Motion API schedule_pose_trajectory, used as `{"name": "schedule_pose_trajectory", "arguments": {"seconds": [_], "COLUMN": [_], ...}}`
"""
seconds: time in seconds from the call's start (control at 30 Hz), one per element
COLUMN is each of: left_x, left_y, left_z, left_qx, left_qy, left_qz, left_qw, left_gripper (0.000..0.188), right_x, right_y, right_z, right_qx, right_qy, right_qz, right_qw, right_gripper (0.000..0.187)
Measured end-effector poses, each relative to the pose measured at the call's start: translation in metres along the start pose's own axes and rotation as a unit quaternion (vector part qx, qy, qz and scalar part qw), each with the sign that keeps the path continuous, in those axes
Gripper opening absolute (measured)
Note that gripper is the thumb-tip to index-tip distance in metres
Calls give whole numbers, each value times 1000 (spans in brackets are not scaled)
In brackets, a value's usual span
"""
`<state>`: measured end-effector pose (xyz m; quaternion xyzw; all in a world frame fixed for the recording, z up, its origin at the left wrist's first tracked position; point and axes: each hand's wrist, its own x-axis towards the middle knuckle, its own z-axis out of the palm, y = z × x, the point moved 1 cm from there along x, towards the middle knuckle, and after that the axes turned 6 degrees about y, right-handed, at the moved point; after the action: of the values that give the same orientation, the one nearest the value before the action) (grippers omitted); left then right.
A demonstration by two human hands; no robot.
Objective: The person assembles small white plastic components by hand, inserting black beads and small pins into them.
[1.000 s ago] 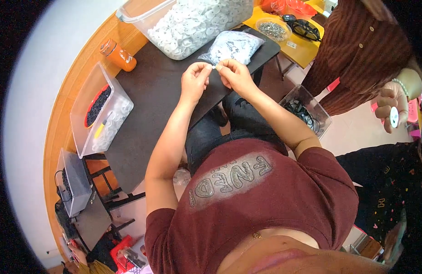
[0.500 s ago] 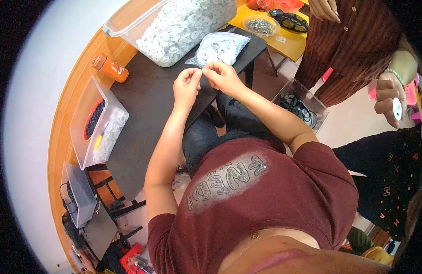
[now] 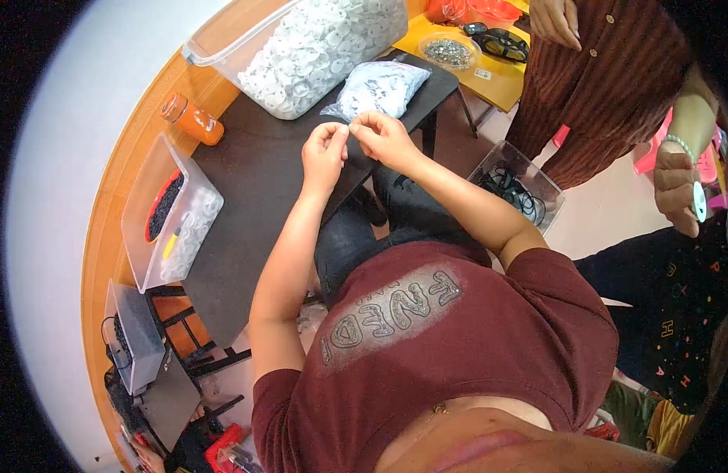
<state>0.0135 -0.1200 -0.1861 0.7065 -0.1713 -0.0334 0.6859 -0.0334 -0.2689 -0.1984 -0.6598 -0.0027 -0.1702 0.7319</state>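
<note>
Over the edge of the dark table (image 3: 249, 173), my left hand (image 3: 324, 158) and my right hand (image 3: 382, 139) meet with thumbs and fingertips pinched together. Whatever lies between the fingertips is too small or too hidden to make out. Just beyond them a clear plastic bag (image 3: 383, 87) of whitish pieces rests on the tabletop. Behind and to the left of the bag stands a large clear bin (image 3: 214, 52) heaped with white round plastic pieces (image 3: 320, 51).
At left are an orange bottle (image 3: 192, 120) and a clear bin (image 3: 135, 236) holding white rings and a red bowl of black bits. At right, a co-worker's hand (image 3: 674, 185) holds a white disc (image 3: 700, 202). Below stands a bin of black cables (image 3: 565, 180).
My hands stay pinched together, nearly in the same place. The co-worker's hand with the disc has moved slightly down and to the right.
</note>
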Motion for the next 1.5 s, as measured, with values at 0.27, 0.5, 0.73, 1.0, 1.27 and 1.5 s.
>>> {"name": "schedule_pose_trajectory", "arguments": {"seconds": [0.27, 0.5, 0.73, 1.0, 1.27, 1.5], "left_x": [-1, 2, 12, 7, 4, 27], "left_y": [2, 1, -3, 0, 4, 96], "left_z": [-1, -5, -15, -8, -12, -37], "left_qx": [-12, -33, -87, -65, -32, 15], "left_qy": [6, 26, 51, -16, -20, 84], "left_qz": [-3, -15, -48, -40, -19, 136], "left_qw": [1000, 999, 994, 997, 999, 987], "left_gripper": [15, 14, 16, 18, 16, 15], "right_x": [-1, -1, -1, 0, -3, 1], "right_y": [-1, 2, 1, 3, 1, 10], "right_z": [3, 0, 0, -1, 3, 0], "right_qx": [5, 44, 95, 67, 45, 28], "right_qy": [-3, 3, 5, -1, -6, -7], "right_qz": [0, 30, 40, 32, 20, 27], "right_qw": [1000, 999, 995, 997, 999, 999], "right_gripper": [19, 19, 18, 18, 17, 18]}}
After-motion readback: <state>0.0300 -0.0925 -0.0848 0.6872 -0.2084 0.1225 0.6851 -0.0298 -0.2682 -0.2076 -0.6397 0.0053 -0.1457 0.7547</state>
